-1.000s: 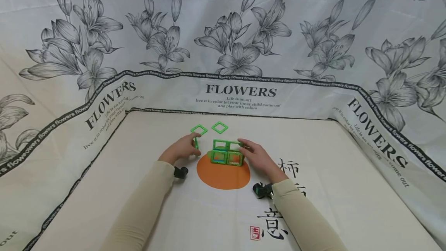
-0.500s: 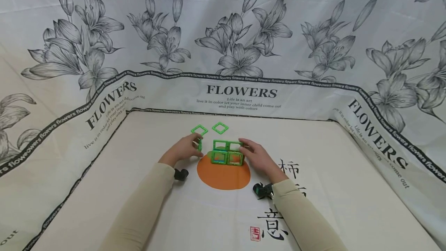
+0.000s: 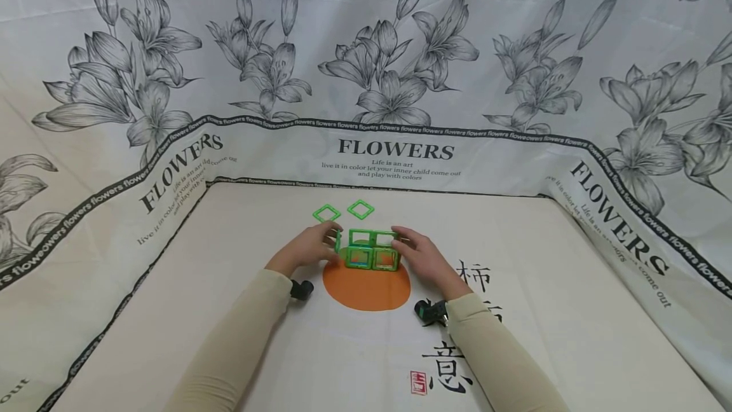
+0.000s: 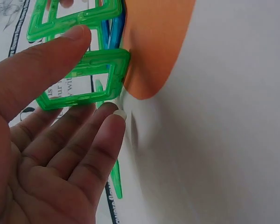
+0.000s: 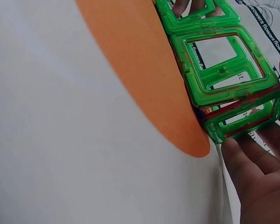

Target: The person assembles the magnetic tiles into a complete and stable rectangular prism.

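Note:
Two rows of green square magnetic tiles, joined into a hollow block (image 3: 373, 258), stand at the top of the orange circle printed on the cloth. My left hand (image 3: 305, 248) pinches one upright green magnetic tile (image 4: 115, 86) between thumb and fingers, just off the block's left end. Blue edges show on the block beside that tile in the left wrist view. On the other side my right hand (image 3: 426, 260) holds the block's right end, thumb and fingers around its end tile (image 5: 217, 133), which has red edges behind it.
Behind the block, two green square tiles lie flat, turned like diamonds: one at the left (image 3: 334, 209), another at the right (image 3: 368, 205). The white cloth (image 3: 515, 259) bears black characters at the right. A flower-printed curtain (image 3: 394, 164) rises at the back.
My left hand has moved right with its tile, closing most of the distance to the block's left end. The right hand and the block have stayed nearly still.

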`<state>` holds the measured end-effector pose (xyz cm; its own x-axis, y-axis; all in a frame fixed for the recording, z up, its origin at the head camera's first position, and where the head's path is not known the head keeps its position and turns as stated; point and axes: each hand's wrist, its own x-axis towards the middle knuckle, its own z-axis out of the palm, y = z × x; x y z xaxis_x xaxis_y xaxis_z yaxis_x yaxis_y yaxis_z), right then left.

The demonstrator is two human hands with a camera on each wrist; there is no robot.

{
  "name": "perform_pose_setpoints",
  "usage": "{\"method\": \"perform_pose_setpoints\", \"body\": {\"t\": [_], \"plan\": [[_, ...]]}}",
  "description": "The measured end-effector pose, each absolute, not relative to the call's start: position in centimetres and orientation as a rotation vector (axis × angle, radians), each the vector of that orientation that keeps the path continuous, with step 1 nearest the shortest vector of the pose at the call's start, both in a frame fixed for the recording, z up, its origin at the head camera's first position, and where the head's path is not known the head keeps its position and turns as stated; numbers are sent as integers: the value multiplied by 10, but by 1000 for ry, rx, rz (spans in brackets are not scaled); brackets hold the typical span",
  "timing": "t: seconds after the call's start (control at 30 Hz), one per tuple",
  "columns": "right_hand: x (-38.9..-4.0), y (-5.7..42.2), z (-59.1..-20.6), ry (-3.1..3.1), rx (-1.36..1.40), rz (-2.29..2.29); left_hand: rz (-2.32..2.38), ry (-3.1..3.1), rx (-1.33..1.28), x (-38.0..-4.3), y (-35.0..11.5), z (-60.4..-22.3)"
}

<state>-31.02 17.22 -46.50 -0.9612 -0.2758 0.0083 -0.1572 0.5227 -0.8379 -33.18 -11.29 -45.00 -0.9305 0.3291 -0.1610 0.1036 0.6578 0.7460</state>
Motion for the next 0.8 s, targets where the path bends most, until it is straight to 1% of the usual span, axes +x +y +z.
{"method": "perform_pose_setpoints", "body": {"t": [0.8], "plan": [[-310, 173, -468, 2642, -359, -1411, 1075, 2632, 439, -330, -103, -449]]}}
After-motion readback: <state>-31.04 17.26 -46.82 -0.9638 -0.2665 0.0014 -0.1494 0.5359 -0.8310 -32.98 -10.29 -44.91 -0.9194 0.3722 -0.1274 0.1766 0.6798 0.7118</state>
